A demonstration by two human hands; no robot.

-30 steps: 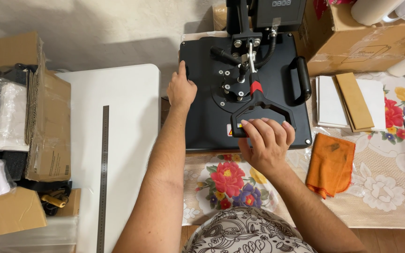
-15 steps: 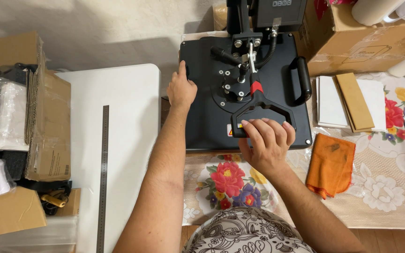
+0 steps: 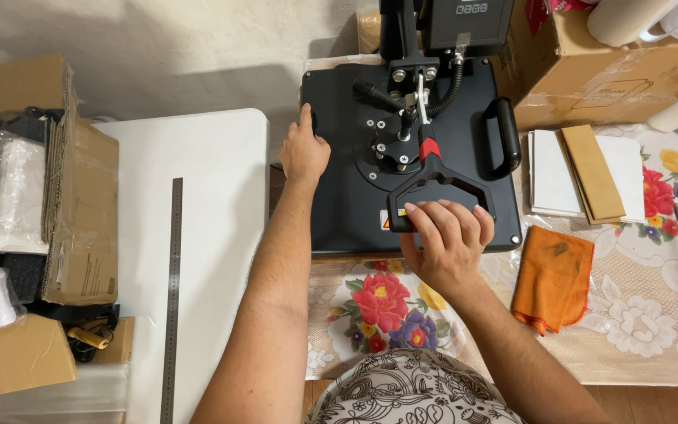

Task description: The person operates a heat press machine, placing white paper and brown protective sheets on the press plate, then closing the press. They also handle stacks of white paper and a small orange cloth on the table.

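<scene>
Right hand (image 3: pixel 447 245): curled in a full grip over the front bar of the black looped metal lever handle (image 3: pixel 439 187) of the black flat-plate heat press (image 3: pixel 410 157), fingers over the top.
Left hand (image 3: pixel 304 151): laid flat and open against the left edge of the press's upper plate, holding nothing, index finger pointing up the side.
Press: stands at the back of the bench with the floral plastic cloth (image 3: pixel 637 330), upper plate level over the base; whether anything lies between the plates cannot be told.
Doing it well: judged from the grip, the handle should move in one even stroke along its own arc, wrist in line with the forearm, while the left palm steadies the body so the machine does not slide on the cloth.
Care: keep the left fingers on the outer rim, away from the gap between the plates, which are likely hot.
Nearby: a crumpled orange cloth (image 3: pixel 552 276) just right of the press; white sheets with a tan card strip (image 3: pixel 592 173) beyond it; a long steel ruler (image 3: pixel 172 290) on the white side table (image 3: pixel 221 157), well apart.
</scene>
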